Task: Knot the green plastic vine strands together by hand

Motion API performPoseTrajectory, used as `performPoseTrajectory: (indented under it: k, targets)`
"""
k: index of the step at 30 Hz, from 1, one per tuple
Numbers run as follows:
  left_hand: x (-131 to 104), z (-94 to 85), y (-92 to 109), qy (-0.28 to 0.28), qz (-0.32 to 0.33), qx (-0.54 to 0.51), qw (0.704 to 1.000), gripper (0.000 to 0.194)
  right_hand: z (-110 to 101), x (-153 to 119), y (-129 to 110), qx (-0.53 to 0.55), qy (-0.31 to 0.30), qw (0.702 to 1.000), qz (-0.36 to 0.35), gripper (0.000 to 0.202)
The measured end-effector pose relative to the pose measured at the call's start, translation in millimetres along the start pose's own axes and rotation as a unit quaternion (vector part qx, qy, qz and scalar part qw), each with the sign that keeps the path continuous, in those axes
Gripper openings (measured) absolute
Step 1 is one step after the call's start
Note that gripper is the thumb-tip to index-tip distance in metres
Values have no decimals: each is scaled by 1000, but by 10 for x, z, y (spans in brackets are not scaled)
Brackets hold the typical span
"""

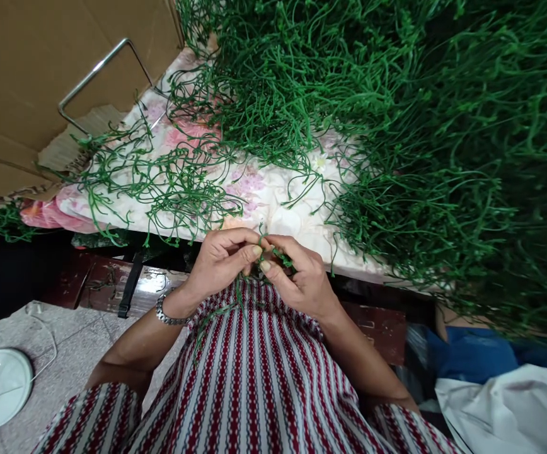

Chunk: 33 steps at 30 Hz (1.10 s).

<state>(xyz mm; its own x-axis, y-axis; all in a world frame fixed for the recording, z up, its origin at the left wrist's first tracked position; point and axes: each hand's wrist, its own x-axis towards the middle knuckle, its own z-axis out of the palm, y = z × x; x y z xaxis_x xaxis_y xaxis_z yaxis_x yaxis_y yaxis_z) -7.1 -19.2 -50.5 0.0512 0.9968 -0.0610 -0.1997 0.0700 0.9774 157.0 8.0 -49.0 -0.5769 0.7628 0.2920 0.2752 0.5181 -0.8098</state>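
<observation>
Flowery cloth (pixel 264 192) is spread mid-frame; green stems (pixel 261 239) are pinched by left hand (pixel 219 261) and right hand (pixel 304 277), fingertips closed.

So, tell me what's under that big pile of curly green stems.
White flower-printed cloth shows at the near edge of the green stems; beneath their dense part, everything is hidden.

A floral-patterned cloth (pixel 297 221) covers the work surface. Along its far edge and over its right side lies a dense heap of thin green stems (pixel 311 82), spilling past the near right edge. Looser curly stems (pixel 174 183) lie across its left part, some hanging over the near edge.
</observation>
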Motion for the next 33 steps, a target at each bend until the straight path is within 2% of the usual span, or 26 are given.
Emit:
performPoseTrajectory:
  k: [4, 7, 11, 15, 20, 22, 24, 25, 26, 28, 30, 31, 33]
  targets:
    - [-5, 19, 49, 28, 16, 33, 999, 11, -4, 5, -3, -38, -18, 999, -21, 25]
    - [-10, 51, 89, 64, 69, 96, 991, 8, 15, 11, 7, -63, -32, 996, -48, 22]
    - [-17, 95, 94, 79, 127, 144, 978, 6, 49, 25, 9, -79, -11, 996, -41, 17]
    - [-11, 162, 28, 100, 98, 25, 990, 6, 48, 67, -37, -36, -6, 999, -39, 17]
    - [81, 205, 79, 148, 45, -120, 981, 11, 118, 72, -111, -5, 14, 999, -47, 24]
    - [150, 177, 173, 190, 58, -149, 969, 13, 170, 39, -112, 3, 13, 997, -82, 28]
    - [212, 146, 270, 218, 99, -162, 957, 16, 183, 11, -103, 8, 22, 993, -116, 29]
    - [236, 136, 308, 215, 109, -156, 958, 16, 163, 4, -103, 8, 40, 992, -123, 28]
    - [254, 129, 334, 177, 90, -142, 970, 17, 122, 2, -109, 1, 48, 992, -118, 25]
    - [274, 115, 351, 135, 57, -135, 980, 18, -19, 2, -145, -19, 58, 991, -118, 14]
    - [280, 82, 334, 146, 49, -137, 979, 19, -226, -10, -188, -28, 83, 988, -127, 7]
    - [279, 57, 320, 163, 55, -135, 976, 18, -351, -24, -195, -33, 126, 983, -129, 8]
    - [269, 2, 296, 175, 65, -124, 975, 16, -640, -59, -150, -91, 266, 953, -117, 13]
